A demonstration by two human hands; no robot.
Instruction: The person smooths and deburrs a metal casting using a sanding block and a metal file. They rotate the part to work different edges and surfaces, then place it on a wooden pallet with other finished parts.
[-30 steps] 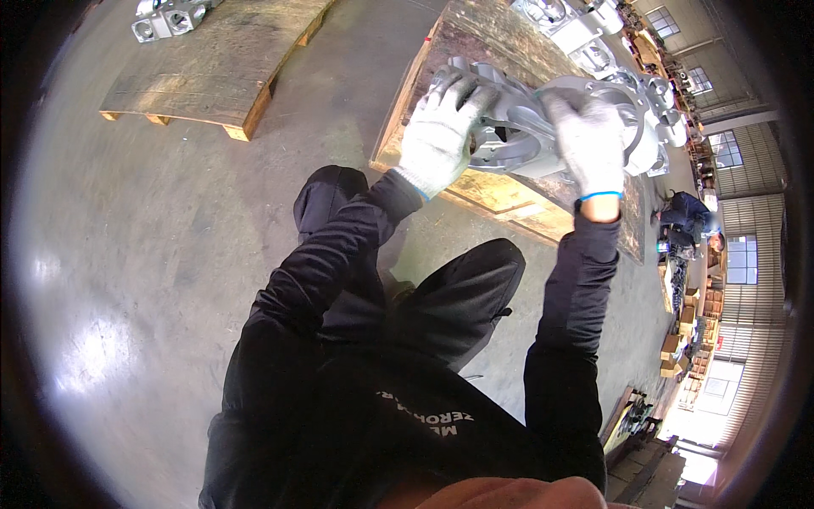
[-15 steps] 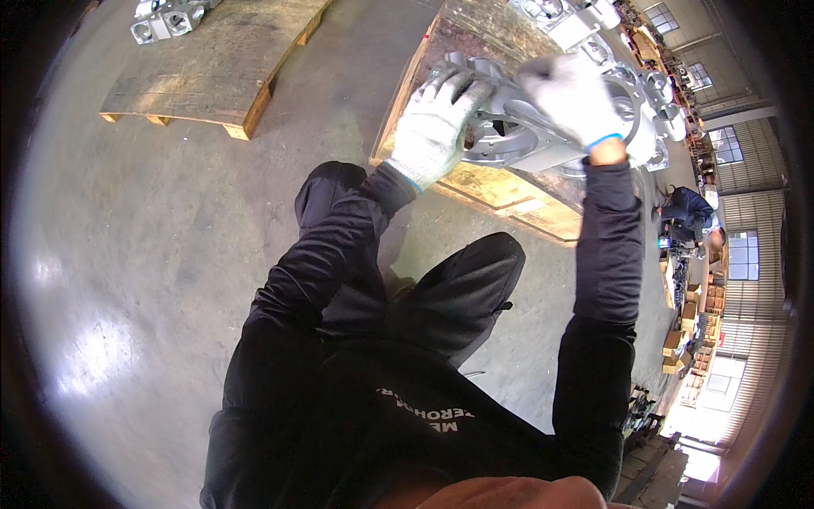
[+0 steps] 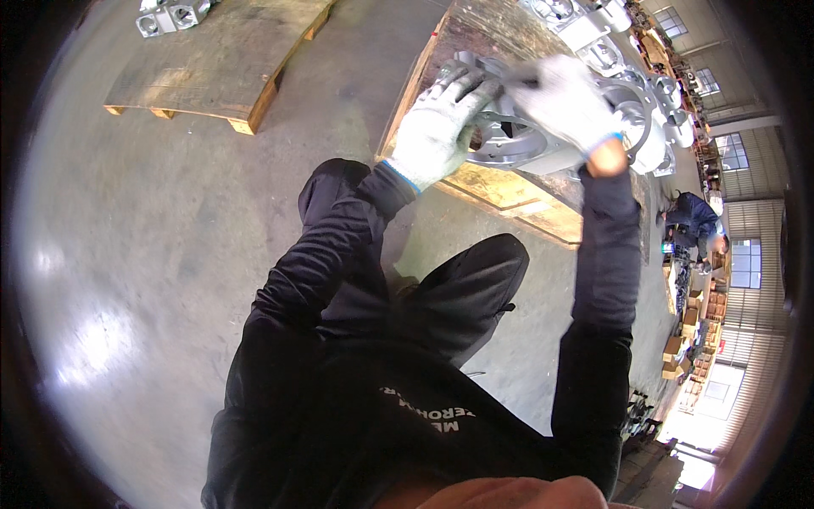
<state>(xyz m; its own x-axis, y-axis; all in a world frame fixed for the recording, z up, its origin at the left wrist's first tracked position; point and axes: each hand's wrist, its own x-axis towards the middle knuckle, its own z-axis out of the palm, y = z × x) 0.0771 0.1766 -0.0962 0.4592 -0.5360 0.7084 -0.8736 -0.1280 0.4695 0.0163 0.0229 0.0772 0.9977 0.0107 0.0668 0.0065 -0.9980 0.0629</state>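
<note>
Grey metal casting [image 3: 517,140] at the pallet's [image 3: 509,191] near edge is being gripped by both gloved hands, the right hand [image 3: 564,97] now sliding across its top while the left hand [image 3: 441,131] is staying clamped on its rim.

A: Where are your hands?
B: Your gloved left hand [image 3: 437,136] grips the near rim of the grey metal casting [image 3: 526,140]; your right hand [image 3: 564,102], blurred, lies on top.
A: Underneath?
B: A wooden pallet [image 3: 509,191], more castings [image 3: 593,34] behind.
</note>
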